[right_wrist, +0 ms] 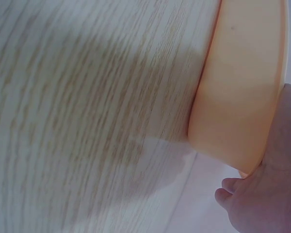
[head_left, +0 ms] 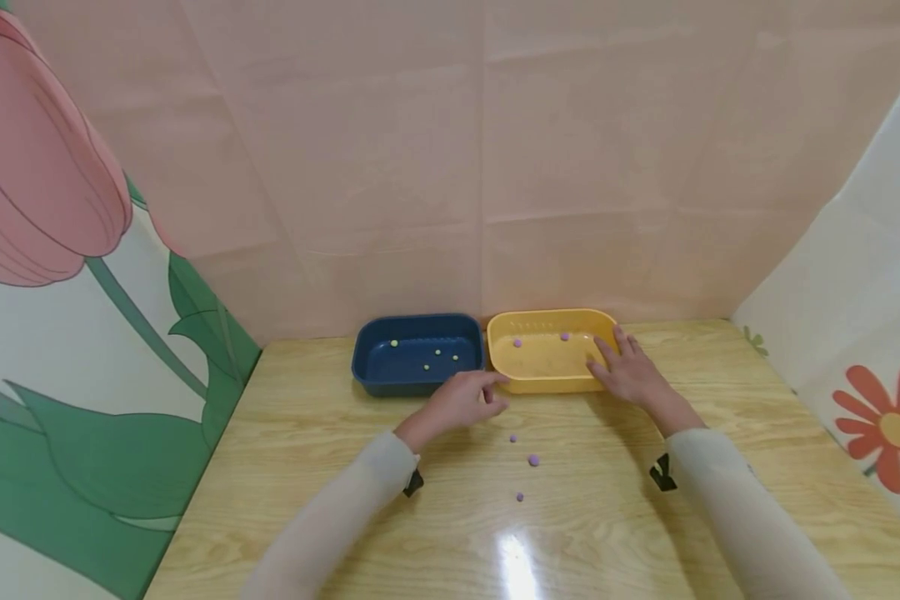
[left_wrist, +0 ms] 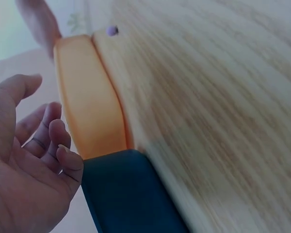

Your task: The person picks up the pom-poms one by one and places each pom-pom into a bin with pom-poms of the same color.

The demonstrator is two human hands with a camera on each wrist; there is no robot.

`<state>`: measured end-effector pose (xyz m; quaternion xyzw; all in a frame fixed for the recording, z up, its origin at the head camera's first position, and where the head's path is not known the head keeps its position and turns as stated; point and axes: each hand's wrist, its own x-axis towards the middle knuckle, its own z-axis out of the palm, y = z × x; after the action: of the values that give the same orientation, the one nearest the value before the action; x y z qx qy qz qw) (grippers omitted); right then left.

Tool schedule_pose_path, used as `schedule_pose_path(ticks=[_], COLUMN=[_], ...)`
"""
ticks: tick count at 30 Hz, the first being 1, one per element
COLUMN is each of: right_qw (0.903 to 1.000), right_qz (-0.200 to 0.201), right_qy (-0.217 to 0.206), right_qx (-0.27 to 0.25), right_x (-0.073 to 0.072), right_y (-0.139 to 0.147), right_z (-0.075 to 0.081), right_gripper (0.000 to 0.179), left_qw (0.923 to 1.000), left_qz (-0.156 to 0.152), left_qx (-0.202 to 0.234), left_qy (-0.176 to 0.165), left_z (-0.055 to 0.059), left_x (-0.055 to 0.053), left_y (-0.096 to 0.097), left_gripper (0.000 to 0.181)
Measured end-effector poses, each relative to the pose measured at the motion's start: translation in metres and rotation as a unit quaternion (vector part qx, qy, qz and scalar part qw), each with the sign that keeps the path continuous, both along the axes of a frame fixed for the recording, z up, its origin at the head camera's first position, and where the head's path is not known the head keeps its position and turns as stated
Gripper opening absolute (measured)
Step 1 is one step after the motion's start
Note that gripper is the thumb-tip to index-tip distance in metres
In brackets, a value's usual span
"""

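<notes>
My left hand hovers in front of where the two trays meet, index finger pointing toward the yellow tray and the other fingers loosely bent. Nothing shows between its fingers in the left wrist view. Over the right end of the yellow tray is my right hand, its fingers spread across the rim and holding nothing visible. Two purple beads, one near the back, lie in that tray. Several pale yellow beads lie inside the dark blue tray to its left.
Three small purple balls, the biggest in the middle, lie on the wooden table between my forearms. A pink cloth backdrop rises right behind the trays. A flower-printed sheet borders the right side.
</notes>
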<state>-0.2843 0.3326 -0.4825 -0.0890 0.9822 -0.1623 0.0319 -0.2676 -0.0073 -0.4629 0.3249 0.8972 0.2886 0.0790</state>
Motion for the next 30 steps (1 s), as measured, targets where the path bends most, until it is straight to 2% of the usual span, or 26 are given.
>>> schedule_pose_path(ticks=[7,19,25,30], right_qw=[1.0,1.0,1.0,1.0], right_qz=[0.001,0.003,0.001,0.002], right_qy=[-0.003,-0.002,-0.004,-0.001], right_qx=[-0.004,-0.006,-0.008,-0.005], right_x=[0.0,0.0,0.001,0.001], right_y=[0.001,0.001,0.0,-0.001], right_z=[-0.002,-0.001,0.0,0.001], right_gripper=[0.071,0.071,0.071,0.07], left_qw=[0.9996,0.9982,0.9964,0.9957], left_qz=[-0.006,-0.034,-0.036,-0.044], left_qx=[-0.009,-0.036,-0.059,-0.067], left_qy=[-0.024,-0.034,-0.049,-0.046], left_z=[-0.003,-0.01,-0.014,-0.016], left_x=[0.005,0.013,0.016,0.017], left_y=[0.001,0.003,0.006,0.008], left_gripper=[0.043,0.042,0.044,0.043])
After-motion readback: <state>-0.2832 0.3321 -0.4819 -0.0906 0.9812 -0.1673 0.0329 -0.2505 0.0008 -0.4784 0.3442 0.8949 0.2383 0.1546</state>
